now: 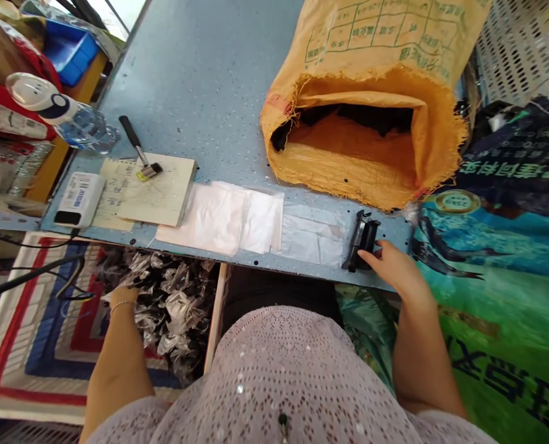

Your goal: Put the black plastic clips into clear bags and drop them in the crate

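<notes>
My right hand (391, 264) has its thumb and fingers around the near end of black plastic parts (363, 239), long and ridged, which lie at the table's front edge. There seem to be two pieces side by side. To their left, thin clear plastic bags (311, 231) lie flat, overlapping white bags (219, 216). Down in a crate on the left, my left hand (123, 297) touches a heap of bagged dark items (177, 302); its fingers are mostly hidden there. Beyond the black parts, an orange woven sack (348, 166) lies with its frayed mouth facing me, dark items inside.
On the blue speckled table (200, 80) are a paper pad (163, 191), a black-handled tool (133, 139), a white box-shaped device (80, 198) and a water bottle (77, 120). The striped crate (6, 345) sits below left. Printed sacks (496, 296) stand at right.
</notes>
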{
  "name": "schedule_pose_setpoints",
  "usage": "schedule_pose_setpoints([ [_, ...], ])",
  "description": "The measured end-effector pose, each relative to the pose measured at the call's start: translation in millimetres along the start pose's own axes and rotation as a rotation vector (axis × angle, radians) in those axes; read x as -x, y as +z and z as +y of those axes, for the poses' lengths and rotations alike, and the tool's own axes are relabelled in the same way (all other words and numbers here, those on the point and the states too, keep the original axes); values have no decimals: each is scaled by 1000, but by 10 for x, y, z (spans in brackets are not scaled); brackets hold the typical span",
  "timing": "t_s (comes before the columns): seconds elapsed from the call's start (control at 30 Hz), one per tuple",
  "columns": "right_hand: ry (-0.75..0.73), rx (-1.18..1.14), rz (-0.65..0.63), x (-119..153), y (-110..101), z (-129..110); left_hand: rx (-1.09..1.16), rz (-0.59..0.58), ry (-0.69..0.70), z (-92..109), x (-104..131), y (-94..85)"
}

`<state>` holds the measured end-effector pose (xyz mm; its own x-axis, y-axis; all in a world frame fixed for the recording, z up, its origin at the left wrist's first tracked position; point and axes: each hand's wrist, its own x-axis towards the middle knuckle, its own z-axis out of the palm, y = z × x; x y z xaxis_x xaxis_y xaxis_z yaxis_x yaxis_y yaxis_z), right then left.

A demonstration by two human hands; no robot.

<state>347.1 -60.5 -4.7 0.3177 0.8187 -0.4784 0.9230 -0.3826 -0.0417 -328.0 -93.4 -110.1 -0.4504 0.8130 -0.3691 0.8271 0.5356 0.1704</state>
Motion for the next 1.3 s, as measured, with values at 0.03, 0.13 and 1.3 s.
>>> schedule_pose_setpoints([
  [0.03,-8,-18,-15,12,47,27,7,-40,-12,77,-29,0],
  [0.13,-5,-133,24,41,147,150,63,-188,-4,428,29,-87],
  [1.3,-174,-1790,-571,56,270,-517,1038,-299,917,4085,1268,627],
])
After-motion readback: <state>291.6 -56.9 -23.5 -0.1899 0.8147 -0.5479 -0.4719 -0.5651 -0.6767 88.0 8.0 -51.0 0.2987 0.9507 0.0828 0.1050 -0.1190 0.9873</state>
